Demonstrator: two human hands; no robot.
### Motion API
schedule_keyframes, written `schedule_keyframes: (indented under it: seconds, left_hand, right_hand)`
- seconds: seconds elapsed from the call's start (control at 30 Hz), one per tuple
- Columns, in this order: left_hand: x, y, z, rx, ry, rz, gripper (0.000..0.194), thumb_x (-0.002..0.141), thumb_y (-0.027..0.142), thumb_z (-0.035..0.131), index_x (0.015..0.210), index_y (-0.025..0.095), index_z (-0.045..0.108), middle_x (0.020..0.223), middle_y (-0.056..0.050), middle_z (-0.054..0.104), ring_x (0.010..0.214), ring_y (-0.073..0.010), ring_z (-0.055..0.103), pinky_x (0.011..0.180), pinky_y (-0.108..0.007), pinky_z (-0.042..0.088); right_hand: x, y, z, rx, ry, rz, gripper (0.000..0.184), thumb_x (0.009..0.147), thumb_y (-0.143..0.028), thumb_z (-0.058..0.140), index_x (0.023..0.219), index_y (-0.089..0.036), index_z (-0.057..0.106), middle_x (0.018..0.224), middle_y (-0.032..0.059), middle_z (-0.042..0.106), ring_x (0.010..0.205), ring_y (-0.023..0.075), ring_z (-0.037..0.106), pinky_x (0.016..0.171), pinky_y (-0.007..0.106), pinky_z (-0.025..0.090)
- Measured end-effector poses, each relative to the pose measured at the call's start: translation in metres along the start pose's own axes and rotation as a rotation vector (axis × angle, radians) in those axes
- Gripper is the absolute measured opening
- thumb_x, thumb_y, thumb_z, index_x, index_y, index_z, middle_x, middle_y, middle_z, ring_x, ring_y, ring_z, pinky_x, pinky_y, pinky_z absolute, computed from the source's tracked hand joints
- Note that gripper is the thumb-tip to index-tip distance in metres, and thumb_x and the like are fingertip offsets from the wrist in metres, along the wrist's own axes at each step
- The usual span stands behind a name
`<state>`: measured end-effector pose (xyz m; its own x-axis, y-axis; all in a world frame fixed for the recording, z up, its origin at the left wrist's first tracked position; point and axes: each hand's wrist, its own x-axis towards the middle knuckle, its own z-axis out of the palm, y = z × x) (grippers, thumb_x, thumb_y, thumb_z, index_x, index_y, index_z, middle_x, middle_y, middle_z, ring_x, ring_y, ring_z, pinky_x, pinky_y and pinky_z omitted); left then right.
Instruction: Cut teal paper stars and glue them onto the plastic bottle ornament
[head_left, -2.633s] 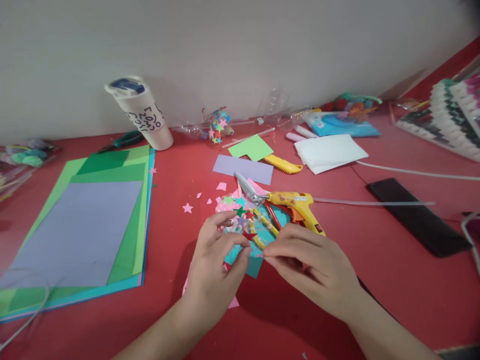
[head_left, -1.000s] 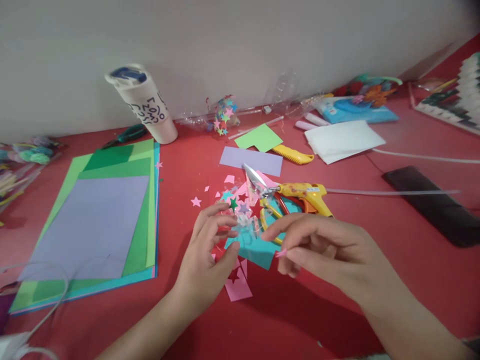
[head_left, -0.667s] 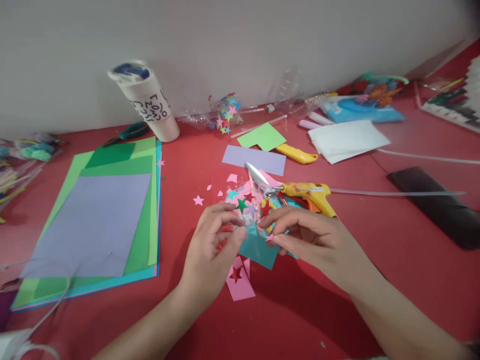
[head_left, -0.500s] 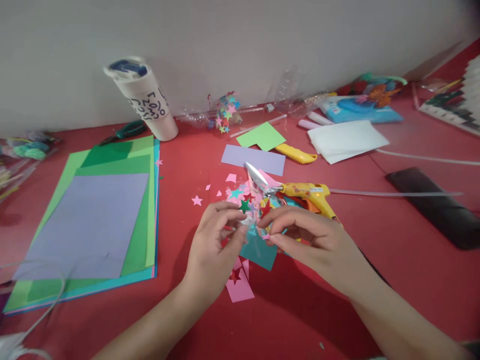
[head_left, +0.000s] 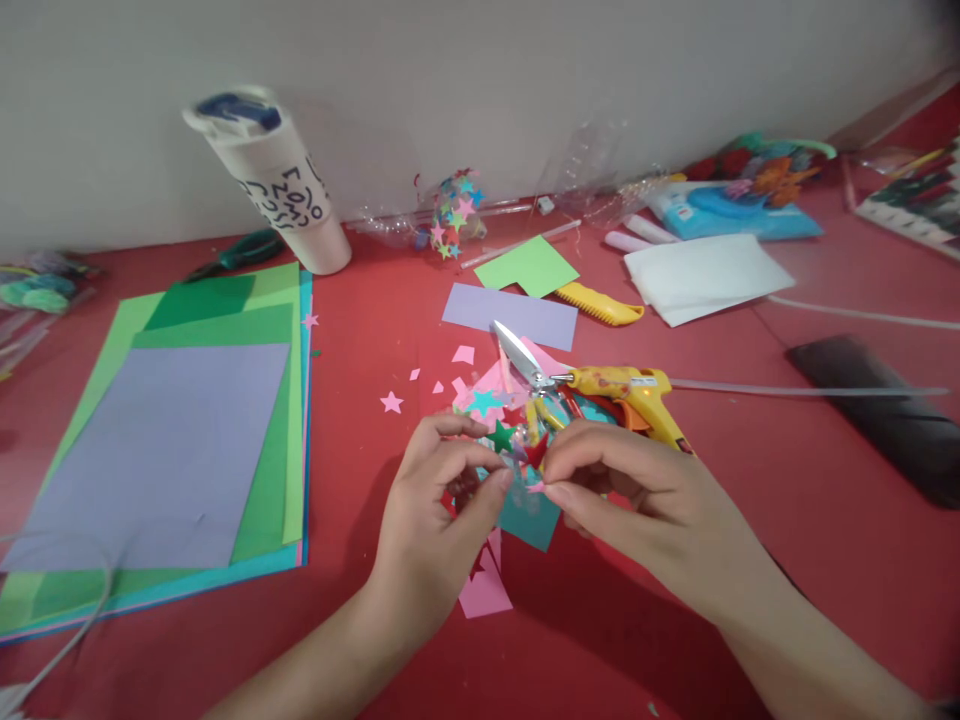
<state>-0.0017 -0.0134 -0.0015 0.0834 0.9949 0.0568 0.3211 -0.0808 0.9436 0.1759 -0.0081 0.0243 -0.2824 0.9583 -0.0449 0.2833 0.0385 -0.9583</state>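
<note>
My left hand is closed, fingertips and thumb on a clear, see-through piece decorated with stars; its full shape is hard to make out. A green star, a red star and a teal star show around it. Between the thumb and forefinger of my right hand is a small pink paper star, close to the clear piece. Just beyond my hands lie scissors with open-looking silver blades and a yellow glue gun. Teal paper lies underneath.
Stacked coloured paper covers the left side, with a white tumbler behind it. A star-covered clear ornament stands by the wall. A yellow cutter, white folded paper and a dark case are to the right.
Both hands have shifted slightly right and down in the view, along with the clear piece. The pink star stays pinched in my right fingers. The camera view has moved a little.
</note>
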Motion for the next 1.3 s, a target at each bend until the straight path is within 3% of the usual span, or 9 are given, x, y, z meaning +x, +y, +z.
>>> schedule_keyframes:
  seconds: [0.13, 0.33, 0.57, 0.63, 0.8, 0.97, 1.03, 1.23, 1.3]
  left_hand:
    - [-0.002, 0.001, 0.001, -0.044, -0.016, 0.006, 0.012, 0.078, 0.011, 0.061, 0.076, 0.02, 0.068, 0.097, -0.007, 0.055, 0.099, -0.0186, 0.06, 0.061, -0.02, 0.054]
    - [-0.004, -0.002, 0.002, -0.122, -0.012, 0.026, 0.015, 0.077, 0.007, 0.061, 0.074, 0.02, 0.068, 0.093, -0.006, 0.057, 0.101, -0.0178, 0.056, 0.064, -0.017, 0.053]
    - [-0.007, -0.004, 0.002, -0.221, -0.024, -0.022, 0.02, 0.076, 0.005, 0.062, 0.077, 0.024, 0.068, 0.093, -0.001, 0.054, 0.094, -0.0106, 0.056, 0.067, -0.01, 0.05]
    - [-0.008, -0.004, 0.002, -0.249, -0.05, -0.054, 0.019, 0.078, 0.007, 0.062, 0.077, 0.025, 0.068, 0.093, -0.001, 0.054, 0.099, -0.0117, 0.055, 0.07, -0.011, 0.05]
    - [-0.009, -0.005, 0.001, -0.274, -0.076, -0.1, 0.016, 0.081, 0.011, 0.062, 0.079, 0.026, 0.067, 0.096, -0.002, 0.057, 0.107, -0.0147, 0.053, 0.076, -0.016, 0.05]
    - [-0.01, -0.009, 0.0, -0.261, -0.067, -0.067, 0.017, 0.081, 0.011, 0.062, 0.081, 0.026, 0.067, 0.094, -0.002, 0.057, 0.107, -0.0151, 0.053, 0.079, -0.018, 0.05]
    - [-0.01, -0.008, 0.0, -0.258, -0.063, -0.063, 0.018, 0.08, 0.009, 0.061, 0.081, 0.027, 0.067, 0.093, -0.002, 0.057, 0.106, -0.0151, 0.054, 0.077, -0.017, 0.05]
    - [-0.008, -0.006, 0.004, -0.204, -0.024, -0.063, 0.019, 0.079, 0.008, 0.061, 0.079, 0.026, 0.067, 0.092, 0.0, 0.057, 0.098, -0.0139, 0.059, 0.076, -0.02, 0.051]
    - [-0.007, -0.007, 0.004, -0.171, -0.013, -0.06, 0.018, 0.078, 0.008, 0.062, 0.078, 0.025, 0.066, 0.092, 0.0, 0.056, 0.096, -0.0135, 0.06, 0.077, -0.021, 0.051]
  right_hand:
    - [-0.001, -0.004, 0.007, 0.078, 0.01, 0.118, 0.014, 0.085, -0.019, 0.056, 0.072, -0.022, 0.058, 0.052, -0.0073, 0.047, 0.037, 0.006, 0.043, 0.035, 0.017, 0.034]
    - [-0.004, 0.0, 0.015, -0.073, 0.052, -0.005, 0.015, 0.083, -0.011, 0.055, 0.075, -0.022, 0.06, 0.06, -0.0067, 0.058, 0.042, 0.005, 0.05, 0.043, 0.015, 0.04]
    - [-0.006, 0.006, 0.015, 0.198, -0.03, 0.144, 0.014, 0.087, -0.015, 0.053, 0.077, -0.022, 0.058, 0.054, -0.0076, 0.055, 0.038, 0.0068, 0.054, 0.039, 0.014, 0.045]
    - [-0.006, 0.008, 0.015, 0.071, 0.016, 0.022, 0.015, 0.086, -0.011, 0.054, 0.077, -0.023, 0.058, 0.057, -0.0071, 0.058, 0.04, 0.0068, 0.056, 0.042, 0.015, 0.046]
    - [-0.011, 0.017, 0.01, -0.475, 0.125, -0.518, 0.017, 0.093, -0.012, 0.047, 0.094, -0.023, 0.06, 0.071, 0.0007, 0.07, 0.058, 0.0136, 0.065, 0.053, 0.023, 0.051]
    - [-0.016, 0.022, 0.009, -0.641, 0.117, -0.625, 0.021, 0.098, -0.014, 0.039, 0.103, -0.02, 0.058, 0.076, 0.0031, 0.073, 0.063, 0.0146, 0.067, 0.059, 0.025, 0.054]
    - [-0.014, 0.019, 0.01, -0.577, 0.146, -0.587, 0.019, 0.097, -0.015, 0.041, 0.098, -0.022, 0.059, 0.068, 0.0009, 0.07, 0.055, 0.0143, 0.064, 0.052, 0.025, 0.051]
    - [-0.003, 0.007, 0.015, -0.082, 0.006, -0.009, 0.017, 0.083, -0.009, 0.055, 0.073, -0.023, 0.057, 0.053, -0.0093, 0.057, 0.036, 0.0041, 0.05, 0.039, 0.015, 0.04]
    - [-0.001, 0.007, 0.016, 0.046, -0.026, 0.107, 0.015, 0.083, -0.012, 0.054, 0.072, -0.022, 0.057, 0.051, -0.0094, 0.052, 0.034, 0.0039, 0.047, 0.036, 0.015, 0.038]
